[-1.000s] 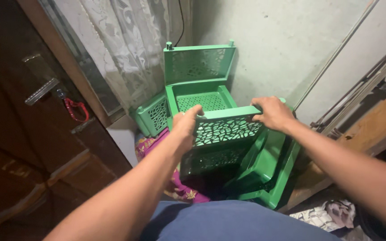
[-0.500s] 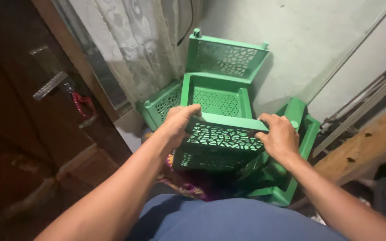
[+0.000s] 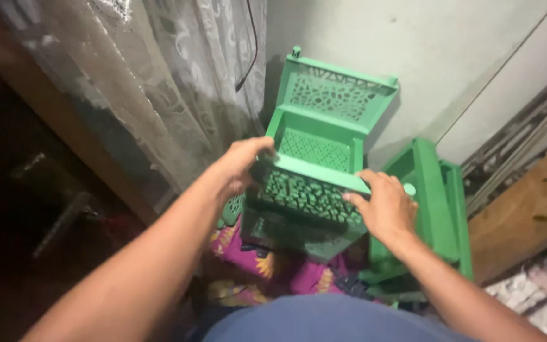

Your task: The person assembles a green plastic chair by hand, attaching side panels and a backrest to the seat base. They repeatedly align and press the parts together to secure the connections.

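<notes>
Blue cloth (image 3: 324, 320) lowest in view, over your lap. Pink flowered fabric (image 3: 267, 266) on the floor just past it. Your left hand (image 3: 242, 166) closed on the left end of a green lattice crate (image 3: 308, 209); your right hand (image 3: 384, 206) clamped on its right end, fingers over the top rim. Crate held tilted, above the fabric. Green frame (image 3: 435, 209) just right. Another green crate (image 3: 330, 117) behind, against the wall (image 3: 438, 57). Lace curtain (image 3: 159, 82) left.
</notes>
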